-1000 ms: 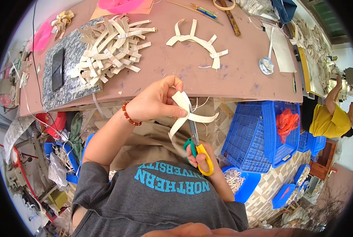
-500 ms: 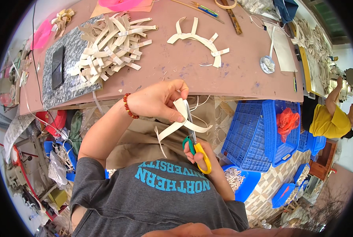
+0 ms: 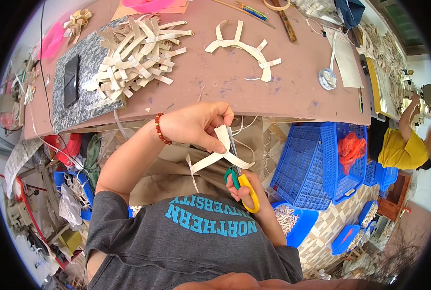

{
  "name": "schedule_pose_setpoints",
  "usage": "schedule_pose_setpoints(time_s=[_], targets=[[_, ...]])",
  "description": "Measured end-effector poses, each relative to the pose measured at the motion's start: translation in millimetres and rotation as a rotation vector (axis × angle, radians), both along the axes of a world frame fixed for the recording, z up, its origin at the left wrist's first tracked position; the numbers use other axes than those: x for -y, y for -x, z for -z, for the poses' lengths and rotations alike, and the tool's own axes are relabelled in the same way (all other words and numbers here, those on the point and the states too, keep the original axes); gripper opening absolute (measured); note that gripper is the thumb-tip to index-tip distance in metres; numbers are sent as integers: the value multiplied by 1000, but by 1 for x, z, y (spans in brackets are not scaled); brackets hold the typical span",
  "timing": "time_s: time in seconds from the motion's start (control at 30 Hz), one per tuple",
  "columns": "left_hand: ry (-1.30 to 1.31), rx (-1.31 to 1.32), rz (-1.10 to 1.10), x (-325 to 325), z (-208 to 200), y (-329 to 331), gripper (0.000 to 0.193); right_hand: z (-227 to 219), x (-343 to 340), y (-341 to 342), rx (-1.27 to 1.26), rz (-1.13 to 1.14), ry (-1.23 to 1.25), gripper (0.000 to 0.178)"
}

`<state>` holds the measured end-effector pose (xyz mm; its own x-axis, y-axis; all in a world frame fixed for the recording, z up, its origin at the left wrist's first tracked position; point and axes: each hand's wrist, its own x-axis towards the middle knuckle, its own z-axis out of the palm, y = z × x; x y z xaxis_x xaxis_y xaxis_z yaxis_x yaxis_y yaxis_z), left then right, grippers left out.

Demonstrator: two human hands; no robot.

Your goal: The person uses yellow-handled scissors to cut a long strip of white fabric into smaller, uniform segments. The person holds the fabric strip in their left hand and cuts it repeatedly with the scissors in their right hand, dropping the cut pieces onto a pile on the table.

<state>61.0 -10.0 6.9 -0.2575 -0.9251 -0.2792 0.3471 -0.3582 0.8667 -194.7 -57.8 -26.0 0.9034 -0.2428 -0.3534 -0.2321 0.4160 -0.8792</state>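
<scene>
Over my lap, just off the table's front edge, my left hand [image 3: 198,128] pinches a cream branched strap piece [image 3: 206,163] between thumb and fingers. Its arms hang down and spread to both sides. My right hand [image 3: 255,186] is closed around the scissors [image 3: 247,189], which have one yellow and one green handle loop. Their blades point up along the right side of the strap piece; whether they touch it I cannot tell. Farther off, a similar branched strap piece [image 3: 244,47] lies alone on the table, and a heap of cream strap pieces [image 3: 138,60] is at its left.
The brown table [image 3: 191,99] carries a speckled stone slab [image 3: 87,107] with a black phone [image 3: 71,81]. Pens [image 3: 251,12] and a brown stick [image 3: 285,21] lie at the back. Blue crates [image 3: 297,169] stand at right, near a co-worker in yellow [image 3: 403,147].
My left hand has shifted slightly right and down with the strap piece. The strap's right arm now reaches less far past the blades. The scissors have barely moved.
</scene>
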Motion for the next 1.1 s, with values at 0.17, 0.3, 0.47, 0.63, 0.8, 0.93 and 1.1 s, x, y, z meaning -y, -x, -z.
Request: schedule_pose_setpoints(time_s=[0.17,0.3,0.47,0.63,0.8,0.93,1.1], targets=[[-11,-90,-13,0,5,1,45,-7,-1,4,-64,35,-48,56],[41,-588,-243,-9,13,0,40,3,-5,6,-8,238,-94,65],[170,-1127,-498,-21,43,-7,41,20,1,9,37,310,-116,70],[254,-1188,-606,-31,33,-11,38,12,-2,2,28,278,-14,67],[427,-390,-810,-63,-26,-72,25,15,-2,4,10,299,-10,58],[349,453,-1157,-57,-68,-160,30,18,2,8,-7,333,-31,46],[228,1854,-1027,-19,-50,-190,38,17,2,0,-49,307,9,61]])
